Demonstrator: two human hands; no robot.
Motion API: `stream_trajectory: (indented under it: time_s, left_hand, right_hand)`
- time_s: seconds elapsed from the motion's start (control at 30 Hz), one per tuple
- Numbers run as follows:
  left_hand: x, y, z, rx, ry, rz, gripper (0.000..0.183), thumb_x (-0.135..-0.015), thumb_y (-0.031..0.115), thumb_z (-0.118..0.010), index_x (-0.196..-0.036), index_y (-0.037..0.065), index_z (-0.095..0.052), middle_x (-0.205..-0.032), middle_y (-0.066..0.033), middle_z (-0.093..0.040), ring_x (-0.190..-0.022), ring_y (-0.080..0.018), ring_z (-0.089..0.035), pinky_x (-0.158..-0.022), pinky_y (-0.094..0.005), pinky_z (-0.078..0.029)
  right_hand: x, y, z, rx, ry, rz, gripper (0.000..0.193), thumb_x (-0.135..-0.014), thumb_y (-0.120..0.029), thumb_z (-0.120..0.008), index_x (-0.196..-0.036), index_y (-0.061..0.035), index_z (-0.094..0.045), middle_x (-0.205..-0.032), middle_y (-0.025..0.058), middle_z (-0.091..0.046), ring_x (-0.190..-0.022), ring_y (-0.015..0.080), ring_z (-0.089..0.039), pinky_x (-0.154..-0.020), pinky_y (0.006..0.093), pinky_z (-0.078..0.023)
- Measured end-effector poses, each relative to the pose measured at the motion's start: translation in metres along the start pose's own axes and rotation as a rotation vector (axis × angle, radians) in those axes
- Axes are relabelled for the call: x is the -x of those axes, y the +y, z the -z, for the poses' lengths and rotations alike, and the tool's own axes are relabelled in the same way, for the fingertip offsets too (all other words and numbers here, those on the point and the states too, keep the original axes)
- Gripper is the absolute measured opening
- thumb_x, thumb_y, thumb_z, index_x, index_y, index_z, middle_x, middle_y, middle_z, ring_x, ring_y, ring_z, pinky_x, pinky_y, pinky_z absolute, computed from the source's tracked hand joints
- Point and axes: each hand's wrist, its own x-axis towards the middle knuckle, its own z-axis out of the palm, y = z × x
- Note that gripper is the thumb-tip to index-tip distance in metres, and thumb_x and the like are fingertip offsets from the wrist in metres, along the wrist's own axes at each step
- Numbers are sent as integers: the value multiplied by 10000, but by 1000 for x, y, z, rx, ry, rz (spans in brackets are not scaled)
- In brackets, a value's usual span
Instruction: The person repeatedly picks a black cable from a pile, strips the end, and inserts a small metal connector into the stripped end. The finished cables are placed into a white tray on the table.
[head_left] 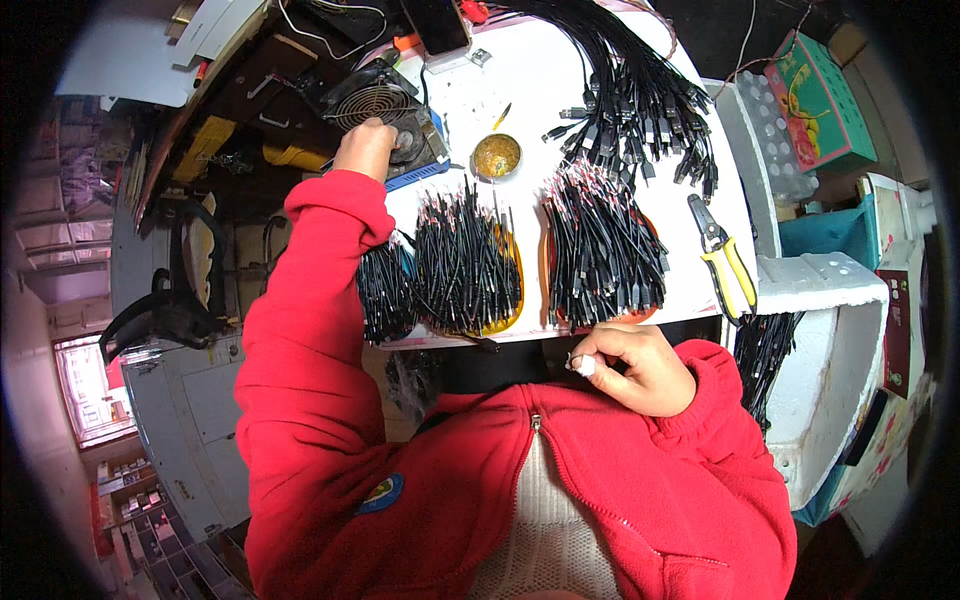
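Left hand (366, 148): fingers closed at round-grilled black fan (372, 103); contents could not be told.
Right hand (642, 370): fingers half curled, white wad (582, 366) at thumb; hold unclear.
Thin black cable bundles (606, 255): lay along white tabletop's (540, 90) near edge, presumably for reach.

The head view looks from the wearer's head, through the left of two side-by-side fisheye lenses, steeply down and forward. The red fleece jacket (330, 400) fills much of the lower part at close range; past it, the flat white worktop (530, 75) shows from above, upper centre. The bare right hand (640, 368) sits low in view, the bare left hand (368, 148) higher. Coverage spreads wide, from a bright paned window (92, 390), far off left, to a green cardboard box (850, 110) at right.
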Motion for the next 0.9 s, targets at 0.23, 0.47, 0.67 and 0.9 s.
stream_trajectory:
  time_s: [0.23, 0.47, 0.67, 0.9]
  left_hand:
    - [2, 3, 10, 79, 22, 45, 80, -762, 40, -623, -809, 21, -686, -853, -195, -627, -795, -356, -649, -732, -427, -520]
    - [63, 55, 92, 791, 304, 122, 147, -746, 51, -717, -871, -22, -694, -779, -120, -667, -673, -194, -622, -637, -285, -477]
    - [136, 138, 151, 1804, 283, 252, 139, -825, 0, -686, -955, -45, -670, -787, -66, -644, -606, -79, -504, -561, -202, -404]
    - [160, 230, 181, 2427, 195, 51, 187, -874, 30, -640, -1060, 6, -635, -914, -97, -650, -665, -111, -511, -627, -235, -438]
  right_hand:
    - [5, -6, -4, 44, 24, 14, 91, -844, -67, -580, -902, -14, -625, -765, 110, -597, -652, 236, -590, -613, 315, -466]
    - [9, -17, -18, 11, 58, 10, 100, -881, -91, -566, -884, -4, -616, -771, 110, -612, -708, 241, -619, -646, 317, -476]
    - [-13, -34, -48, 130, 195, 269, 372, -921, -161, -572, -1235, 23, -493, -1095, 155, -587, -967, 255, -604, -822, 320, -472]
    - [23, -66, -75, 1, 114, 304, 224, -975, -209, -488, -1002, 6, -427, -768, 193, -549, -677, 330, -580, -612, 393, -441]
